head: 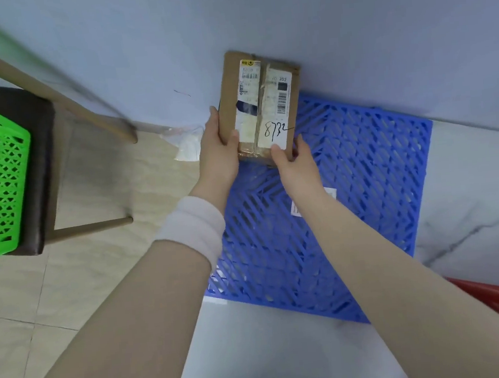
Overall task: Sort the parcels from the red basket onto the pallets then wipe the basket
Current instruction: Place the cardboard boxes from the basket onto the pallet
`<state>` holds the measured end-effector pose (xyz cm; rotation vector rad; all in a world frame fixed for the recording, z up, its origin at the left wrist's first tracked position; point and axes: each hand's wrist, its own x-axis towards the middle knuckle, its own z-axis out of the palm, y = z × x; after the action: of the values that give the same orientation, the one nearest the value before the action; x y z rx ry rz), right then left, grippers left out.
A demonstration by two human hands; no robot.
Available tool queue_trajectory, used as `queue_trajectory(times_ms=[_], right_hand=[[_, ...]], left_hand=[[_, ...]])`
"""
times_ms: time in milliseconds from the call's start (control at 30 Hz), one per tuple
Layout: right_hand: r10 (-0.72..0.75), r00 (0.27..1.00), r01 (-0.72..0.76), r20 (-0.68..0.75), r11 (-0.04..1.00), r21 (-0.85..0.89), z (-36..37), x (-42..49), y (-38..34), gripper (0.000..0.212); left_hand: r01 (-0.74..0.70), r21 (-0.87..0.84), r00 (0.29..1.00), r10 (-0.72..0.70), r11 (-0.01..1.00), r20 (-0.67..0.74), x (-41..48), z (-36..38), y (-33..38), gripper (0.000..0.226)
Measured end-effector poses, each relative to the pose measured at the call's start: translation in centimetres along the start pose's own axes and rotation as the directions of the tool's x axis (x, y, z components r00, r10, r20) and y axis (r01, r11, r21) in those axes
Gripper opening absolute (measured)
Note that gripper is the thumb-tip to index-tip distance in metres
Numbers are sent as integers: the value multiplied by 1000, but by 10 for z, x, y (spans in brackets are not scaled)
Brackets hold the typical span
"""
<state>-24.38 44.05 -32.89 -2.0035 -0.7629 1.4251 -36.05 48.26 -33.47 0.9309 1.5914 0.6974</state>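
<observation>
Brown parcel (260,105) (marked 8732) long axis toward wall, left hand (218,150) and right hand (296,161) gripping its near corners, above blue pallet (363,178)

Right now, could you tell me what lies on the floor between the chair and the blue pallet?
In the head view, mostly bare beige tile; near the wall a crumpled clear plastic bag lies between the chair and the blue pallet.
</observation>
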Motion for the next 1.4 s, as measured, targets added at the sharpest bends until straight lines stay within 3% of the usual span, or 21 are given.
queue_trajectory(times_ms=[100,300,500,667,867,1033,1200,1400], right_hand=[[23,1000,-23,1,995,-95,-18,-32,-7,73],[-96,991,62,-97,950,-305,-67,-137,-18,64],[-251,959,112,-130,762,-638,-133,-227,-13,61],[-339,931,140,-135,673,-727,-187,-292,15,60],[-427,889,204,-166,693,-691,-263,-360,74,58],[-349,902,174,-253,831,-528,-316,-399,118,58],[-96,940,22,-326,974,-225,-335,-419,147,70],[81,960,-88,-268,996,-15,-341,-416,171,75]], left_hand=[[2,182,998,8,983,-54,-28,-1,17,67],[-123,250,992,113,960,54,-139,10,48,55],[-210,453,978,193,866,84,-247,33,65,54],[-347,539,934,332,767,129,-333,61,71,52],[-402,543,912,373,737,169,-428,119,60,51],[-434,524,901,342,732,269,-481,164,46,51],[-407,514,910,286,755,300,-501,178,34,50],[-223,478,966,128,850,224,-504,192,18,46]])
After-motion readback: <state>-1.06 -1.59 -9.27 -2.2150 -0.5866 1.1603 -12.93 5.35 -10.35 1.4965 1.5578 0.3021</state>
